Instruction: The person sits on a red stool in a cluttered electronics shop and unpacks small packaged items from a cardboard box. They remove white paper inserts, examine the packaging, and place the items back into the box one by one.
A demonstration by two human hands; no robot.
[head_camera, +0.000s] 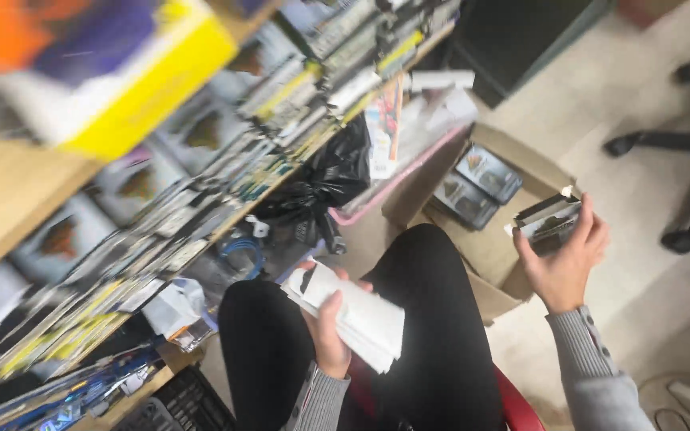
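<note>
Gripping a stack of flat white packets with the left hand, fingers curled over its near edge and thumb on top, the stack resting across the lap between the black-trousered knees. Clamping a small bundle of dark, glossy packaged cards in the right hand, raised out to the side just above the open cardboard box. Keeping the two hands well apart, each closed on its own load, grey knitted sleeves showing at both wrists.

Lying inside the box, toward its far corner: two more dark packaged items, side by side and tilted. Sitting on a red seat, its edge showing just behind the right thigh. Facing wooden shelving on the left, packed with rows of thin boxed goods standing on edge, too blurred to tell apart. Looming at the top left, a blurred yellow, white and orange box. Slumping on the floor beyond the knees, a black plastic bag, with a pink-rimmed tray just beside it and a coil of blue cable near the shelf foot. Standing on the pale floor at the right, the black base of a wheeled office chair.
</note>
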